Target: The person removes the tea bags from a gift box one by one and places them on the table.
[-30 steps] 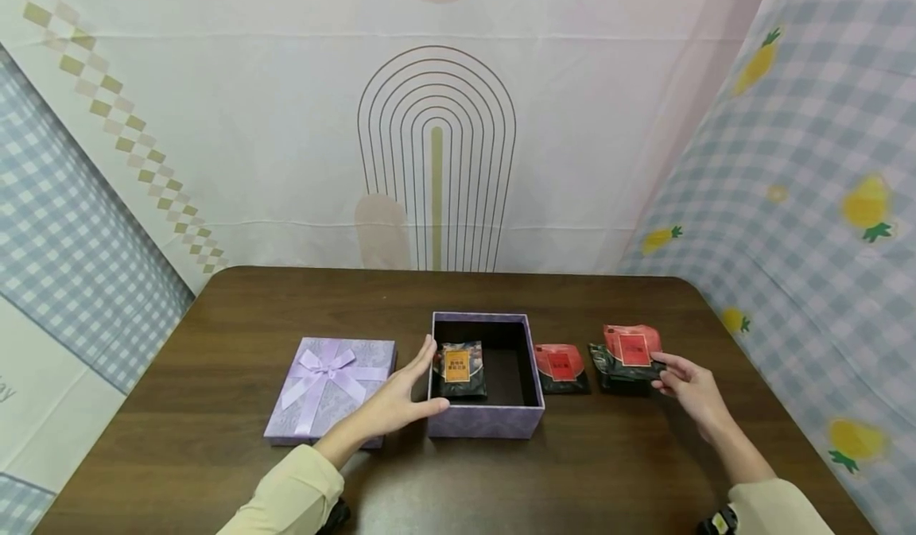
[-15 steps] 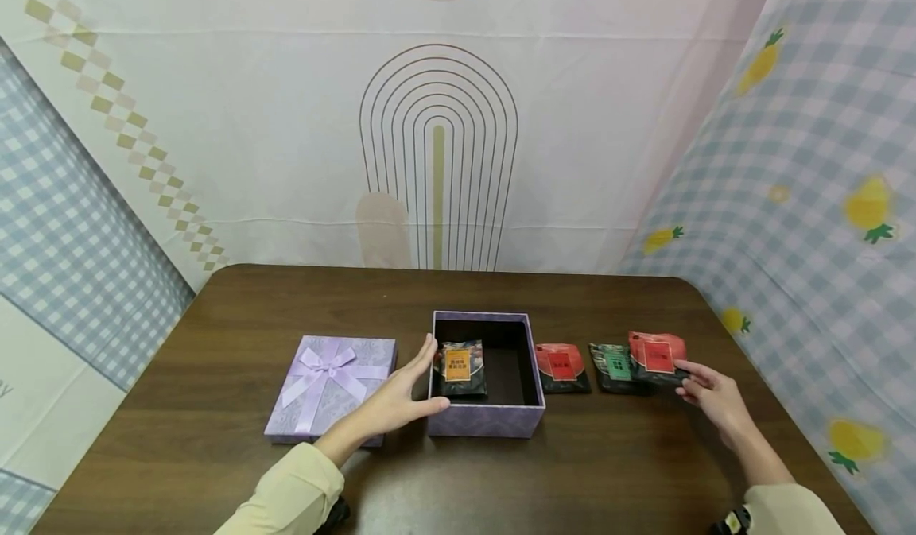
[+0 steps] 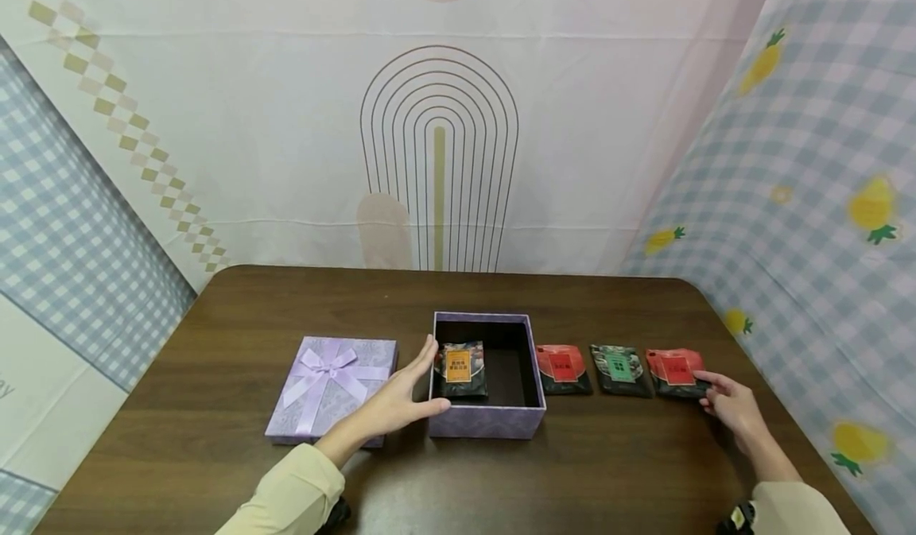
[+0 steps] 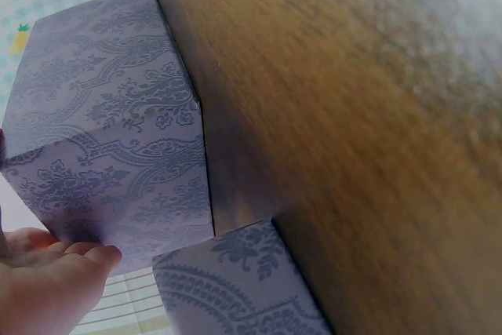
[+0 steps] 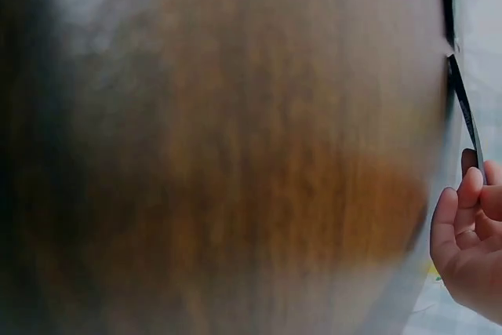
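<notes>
My right hand pinches the right edge of a red-and-black sachet, at the right end of a row on the table. In the right wrist view the sachet shows edge-on as a thin dark strip between thumb and fingers. With fingers stretched out, my left hand rests against the left side of a purple patterned gift box, thumb at its front corner. Inside the box, on the left, lies a black sachet with an orange label. The left wrist view shows the box's outer walls near the fingertips.
Left of the held sachet lie a green-labelled black sachet and another red-and-black sachet, the latter beside the box. The purple lid with a ribbon bow lies left of the box on the brown table. Patterned cloths hang behind and at both sides.
My right hand has carried the red-and-black sachet right and down from over the green-labelled one to beside it, uncovering it. The left hand has stayed at the box.
</notes>
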A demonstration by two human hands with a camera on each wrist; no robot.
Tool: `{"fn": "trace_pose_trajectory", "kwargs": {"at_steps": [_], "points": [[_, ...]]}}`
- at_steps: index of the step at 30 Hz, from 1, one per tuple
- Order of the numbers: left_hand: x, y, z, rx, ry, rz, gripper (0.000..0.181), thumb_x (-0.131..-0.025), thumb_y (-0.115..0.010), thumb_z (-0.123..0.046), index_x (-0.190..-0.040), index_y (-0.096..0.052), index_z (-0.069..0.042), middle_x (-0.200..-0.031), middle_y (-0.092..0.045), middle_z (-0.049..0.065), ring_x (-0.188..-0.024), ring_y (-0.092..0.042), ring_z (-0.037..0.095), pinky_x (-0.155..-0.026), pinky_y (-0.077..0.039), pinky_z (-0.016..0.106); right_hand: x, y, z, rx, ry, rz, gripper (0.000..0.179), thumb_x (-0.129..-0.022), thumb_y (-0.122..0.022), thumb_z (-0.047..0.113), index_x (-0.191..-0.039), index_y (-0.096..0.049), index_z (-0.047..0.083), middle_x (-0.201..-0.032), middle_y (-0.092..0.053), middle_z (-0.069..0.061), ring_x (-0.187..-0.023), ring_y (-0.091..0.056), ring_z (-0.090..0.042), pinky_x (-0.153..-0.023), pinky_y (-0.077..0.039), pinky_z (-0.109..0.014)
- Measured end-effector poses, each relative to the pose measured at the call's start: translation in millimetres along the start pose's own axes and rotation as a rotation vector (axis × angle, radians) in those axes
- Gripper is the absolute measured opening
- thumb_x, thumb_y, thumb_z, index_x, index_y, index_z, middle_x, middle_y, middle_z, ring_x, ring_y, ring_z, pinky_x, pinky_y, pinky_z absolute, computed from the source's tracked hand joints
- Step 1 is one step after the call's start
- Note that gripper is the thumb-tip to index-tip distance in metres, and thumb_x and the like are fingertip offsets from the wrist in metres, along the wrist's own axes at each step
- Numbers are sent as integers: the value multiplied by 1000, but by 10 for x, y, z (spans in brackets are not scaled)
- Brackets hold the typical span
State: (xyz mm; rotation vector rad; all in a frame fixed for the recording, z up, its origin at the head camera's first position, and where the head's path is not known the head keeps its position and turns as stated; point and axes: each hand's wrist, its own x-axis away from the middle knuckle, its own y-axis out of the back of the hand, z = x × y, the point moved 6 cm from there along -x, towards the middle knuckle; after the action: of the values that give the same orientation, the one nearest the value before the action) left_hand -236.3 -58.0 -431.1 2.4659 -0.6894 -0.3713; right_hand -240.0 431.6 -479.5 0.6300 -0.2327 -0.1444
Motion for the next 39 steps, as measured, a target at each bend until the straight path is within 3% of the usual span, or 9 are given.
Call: {"fn": "trace_pose_trajectory", "kwargs": {"at_steps": [8, 16, 19, 23, 33, 39], "points": [[0, -20, 11, -4, -3, -2, 87, -84, -65, -28, -145, -11, 1, -150, -2, 16, -135, -15, 34, -106, -18, 52, -30, -29, 13, 76, 3, -14, 42, -88, -33, -5, -128, -38, -14, -97, -48, -20, -67, -51, -3, -57, -47, -22], [-1, -17, 10, -5, -4, -8, 87, -84, -66, -27, -145, -11, 1, -150, -2, 16, -135, -15, 34, -107, -17, 51, -27, -35, 23, 164, 26, -34, 41, -89, -40, 0, -128, -42, -12, -96, -52, -23, -67, -51, -8, -55, -45, -23], [0, -16, 5, -5, -3, -8, 87, -83, -66, -27, -145, -11, 1, -150, -2, 16, -135, -15, 33, -107, -17, 50, -11, -24, 33, 205, 65, -64, 41, -90, -43, 2, -128, -40, -12, -105, -53, -31, -65, -52, -6, -54, -46, -23], [3, -15, 6, -5, -2, -4, 87, -84, -66, -27, -145, -11, 1, -151, -1, 15, -135, -15, 34, -107, -18, 51, 19, -5, 60, 217, 111, -131, 41, -90, -43, 4, -128, -40, -12, -122, -43, -36, -61, -52, 1, -54, -47, -21], [7, 3, 7, 0, -8, -6, 87, -84, -65, -28, -145, -10, 1, -151, 0, 15, -135, -15, 35, -106, -18, 52, 76, -104, 400, 163, 229, -176, 36, -95, -43, 8, -126, -46, -8, -116, -52, -32, -65, -55, -1, -55, -48, -21], [5, -4, 8, 0, -7, -6, 87, -84, -65, -28, -145, -11, 1, -151, -1, 15, -135, -15, 35, -106, -18, 52, 107, -212, 641, 137, 308, -214, 32, -94, -44, 7, -122, -51, -7, -93, -61, -22, -62, -51, -3, -50, -42, -21]]}}
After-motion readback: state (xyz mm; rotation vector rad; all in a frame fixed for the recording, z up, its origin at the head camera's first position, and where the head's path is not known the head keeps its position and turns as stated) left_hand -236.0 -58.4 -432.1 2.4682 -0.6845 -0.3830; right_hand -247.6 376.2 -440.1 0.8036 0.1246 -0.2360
